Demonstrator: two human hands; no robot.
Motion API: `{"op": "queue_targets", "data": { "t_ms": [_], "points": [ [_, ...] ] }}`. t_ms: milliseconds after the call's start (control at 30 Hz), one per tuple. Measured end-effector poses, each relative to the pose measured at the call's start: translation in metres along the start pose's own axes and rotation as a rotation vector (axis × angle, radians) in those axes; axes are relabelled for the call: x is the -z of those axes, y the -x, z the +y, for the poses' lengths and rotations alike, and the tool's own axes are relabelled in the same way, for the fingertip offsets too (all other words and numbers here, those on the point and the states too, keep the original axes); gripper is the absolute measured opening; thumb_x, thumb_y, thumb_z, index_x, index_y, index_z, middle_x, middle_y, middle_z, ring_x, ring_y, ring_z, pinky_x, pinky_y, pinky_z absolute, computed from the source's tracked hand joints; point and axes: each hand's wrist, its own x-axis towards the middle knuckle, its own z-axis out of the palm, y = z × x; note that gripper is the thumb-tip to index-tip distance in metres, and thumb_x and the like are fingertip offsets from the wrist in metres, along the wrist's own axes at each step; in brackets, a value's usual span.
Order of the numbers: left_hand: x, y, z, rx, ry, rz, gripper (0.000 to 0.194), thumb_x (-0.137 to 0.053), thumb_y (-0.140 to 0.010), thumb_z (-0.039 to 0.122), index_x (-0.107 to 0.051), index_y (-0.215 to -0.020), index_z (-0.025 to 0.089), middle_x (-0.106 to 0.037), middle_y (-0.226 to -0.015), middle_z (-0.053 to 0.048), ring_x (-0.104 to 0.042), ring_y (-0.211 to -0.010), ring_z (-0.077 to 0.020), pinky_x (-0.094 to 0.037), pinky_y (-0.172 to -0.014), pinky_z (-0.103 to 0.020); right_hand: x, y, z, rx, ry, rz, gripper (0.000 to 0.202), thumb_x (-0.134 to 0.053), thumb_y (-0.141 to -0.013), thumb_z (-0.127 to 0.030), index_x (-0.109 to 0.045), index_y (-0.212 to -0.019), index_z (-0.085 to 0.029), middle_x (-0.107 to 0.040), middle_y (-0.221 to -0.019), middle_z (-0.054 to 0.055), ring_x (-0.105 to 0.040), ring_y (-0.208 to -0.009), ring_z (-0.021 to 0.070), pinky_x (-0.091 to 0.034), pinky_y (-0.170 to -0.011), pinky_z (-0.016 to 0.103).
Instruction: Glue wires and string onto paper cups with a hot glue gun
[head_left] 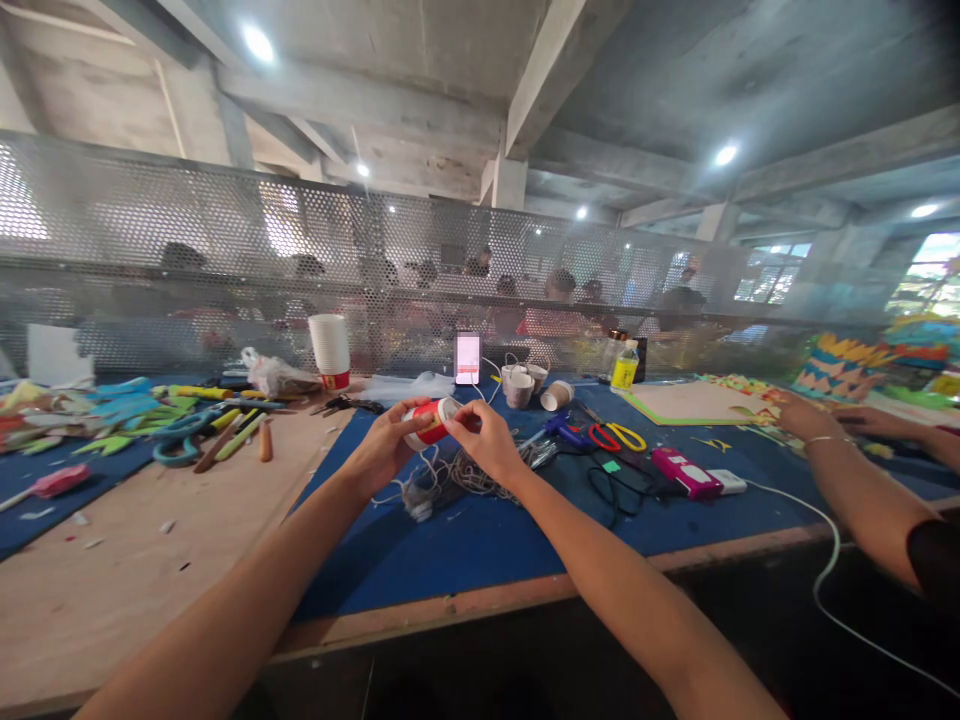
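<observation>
Red-banded cup (430,426) is filling the left hand (386,443); the right hand (484,437) is apparently pinching its end. Continuing is calling for steadiness.

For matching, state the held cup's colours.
The cup shows red and white, best in the head view.

Worn on the person's head, the camera looks forward and down over the left hand (384,440) and right hand (486,442), close by just below the frame's centre, with the table (480,601) across the lower half and the ceiling (427,50) along the top.
</observation>
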Motion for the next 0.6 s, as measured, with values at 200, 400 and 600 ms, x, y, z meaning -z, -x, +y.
{"op": "queue_targets", "data": {
  "t_ms": [200,400,600],
  "points": [
    [0.0,-0.0002,-0.0003,0.0,0.011,0.005,0.033,-0.078,-0.073,0.009,-0.066,-0.103,0.014,-0.075,-0.094,-0.009,-0.073,-0.075,-0.0183,-0.058,-0.069,-0.025,-0.0005,-0.0006,0.0021,0.019,0.011,0.005,0.017,-0.064,-0.084,-0.037,-0.06,-0.079,-0.021,-0.063,-0.079,0.001,-0.06,-0.075,0.0166,-0.05,-0.073,0.029],
    [0.0033,-0.0015,-0.0021,0.022,0.009,0.006,0.032,-0.078,-0.074,0.01,-0.066,-0.103,0.015,-0.075,-0.095,-0.009,-0.072,-0.075,-0.0179,-0.058,-0.068,-0.026,-0.0016,-0.0006,0.0036,0.042,0.007,0.016,0.016,-0.064,-0.084,-0.035,-0.06,-0.079,-0.021,-0.063,-0.079,0.001,-0.06,-0.074,0.0159,-0.051,-0.073,0.029],
    [0.0034,-0.0011,-0.0011,0.027,0.021,-0.001,0.03,-0.076,-0.075,0.009,-0.066,-0.102,0.016,-0.074,-0.096,-0.009,-0.072,-0.074,-0.0185,-0.058,-0.066,-0.025,-0.0018,-0.001,0.006,0.049,-0.013,-0.001,0.017,-0.064,-0.084,-0.037,-0.06,-0.081,-0.021,-0.064,-0.08,0.001,-0.061,-0.074,0.0158,-0.052,-0.074,0.029]
  ]
}}
